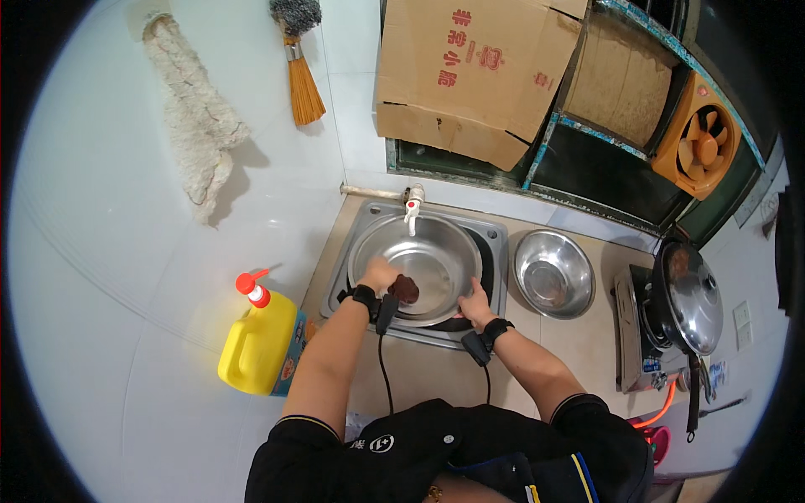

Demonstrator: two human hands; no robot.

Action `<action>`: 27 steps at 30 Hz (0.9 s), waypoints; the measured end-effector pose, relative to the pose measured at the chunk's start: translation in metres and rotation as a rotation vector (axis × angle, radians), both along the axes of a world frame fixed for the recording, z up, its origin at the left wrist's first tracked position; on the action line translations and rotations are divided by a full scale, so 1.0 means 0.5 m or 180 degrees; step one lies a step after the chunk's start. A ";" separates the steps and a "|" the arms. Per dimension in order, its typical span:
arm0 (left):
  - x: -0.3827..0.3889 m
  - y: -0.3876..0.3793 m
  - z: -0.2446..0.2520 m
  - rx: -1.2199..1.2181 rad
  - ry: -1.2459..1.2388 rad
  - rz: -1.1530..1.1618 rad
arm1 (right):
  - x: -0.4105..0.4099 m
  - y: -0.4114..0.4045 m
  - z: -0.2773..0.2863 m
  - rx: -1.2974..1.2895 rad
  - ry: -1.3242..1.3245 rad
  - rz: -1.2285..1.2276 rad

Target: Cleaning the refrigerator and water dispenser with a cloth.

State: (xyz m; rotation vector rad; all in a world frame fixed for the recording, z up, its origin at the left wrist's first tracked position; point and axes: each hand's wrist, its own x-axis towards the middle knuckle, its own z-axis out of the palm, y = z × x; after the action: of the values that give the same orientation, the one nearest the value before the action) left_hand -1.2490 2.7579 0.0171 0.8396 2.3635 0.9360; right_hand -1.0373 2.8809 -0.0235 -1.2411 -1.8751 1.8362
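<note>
A wide stainless-steel basin (pixel 434 229) sits in the sink (pixel 497 264) in front of me, below the white tap (pixel 412 214). My left hand (pixel 379 275) reaches over the basin's left side with its fingers closed on a dark brown scrubbing pad or cloth (pixel 405 290). The pad lies against the inside of the basin; part of it is hidden behind the hand. On the opposite side, my right hand (pixel 476 307) grips the lower right rim, one finger pointing up along it. Both wrists wear black straps with cabled devices.
A smaller steel bowl (pixel 553 273) stands right of the sink. Beyond it, a lidded pan (pixel 688 295) is on a gas stove (pixel 635 327), its handle towards me. A yellow pump jug (pixel 258 339) is at left. A cardboard sheet (pixel 471 69) and orange fan (pixel 701 138) are at the window.
</note>
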 end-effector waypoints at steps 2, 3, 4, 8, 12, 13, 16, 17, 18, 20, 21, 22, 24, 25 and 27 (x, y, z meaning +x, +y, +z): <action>-0.015 0.039 0.009 0.0359 0.0709 -0.0136 | 0.007 0.037 -0.081 0.0847 0.0102 0.0029; -0.028 0.048 0.032 0.0376 0.0678 -0.0042 | 0.004 0.035 -0.079 0.0832 0.0079 0.0029; -0.038 0.055 0.051 0.0394 0.0650 0.0050 | 0.002 0.024 -0.063 0.0460 0.0118 0.0077; -0.050 0.100 0.101 0.0526 0.1117 -0.0089 | -0.001 -0.025 0.003 -0.0300 0.0283 0.0026; -0.045 0.143 0.128 -0.0137 0.1396 -0.0481 | 0.001 -0.027 -0.001 -0.0364 0.0242 0.0058; -0.045 0.153 0.129 -0.0128 0.1388 -0.0516 | 0.000 -0.026 0.004 -0.0362 0.0235 0.0022; -0.038 0.175 0.140 -0.0521 0.1229 -0.0484 | 0.007 -0.020 -0.005 -0.0180 0.0073 0.0137; -0.031 0.182 0.142 -0.0521 0.1219 -0.0514 | 0.011 -0.017 -0.012 -0.0186 0.0062 0.0108; -0.028 0.184 0.144 -0.0345 0.1099 -0.0373 | 0.007 -0.018 -0.011 -0.0233 0.0148 0.0087; -0.036 0.197 0.127 -0.0160 0.0879 -0.0094 | 0.000 -0.020 -0.010 -0.0280 0.0222 0.0072; -0.035 0.202 0.129 -0.0159 0.0863 -0.0094 | -0.001 -0.023 -0.001 -0.0328 0.0228 0.0041; -0.033 0.207 0.131 -0.0231 0.0749 -0.0018 | -0.001 -0.025 0.003 -0.0374 0.0234 0.0011; -0.029 0.212 0.130 -0.0294 0.0620 0.0062 | 0.001 -0.021 -0.001 -0.0410 0.0211 0.0010; -0.027 0.214 0.128 -0.0219 0.0597 0.0058 | 0.002 -0.019 -0.003 -0.0450 0.0205 0.0007; -0.036 0.216 0.110 -0.0140 0.0576 0.0090 | -0.002 -0.017 -0.005 -0.0431 0.0130 0.0057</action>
State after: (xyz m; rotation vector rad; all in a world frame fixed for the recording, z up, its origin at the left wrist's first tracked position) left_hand -1.2671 2.8661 0.0719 0.9102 2.5459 0.8474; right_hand -1.0381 2.8725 -0.0261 -1.2225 -1.7721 2.0118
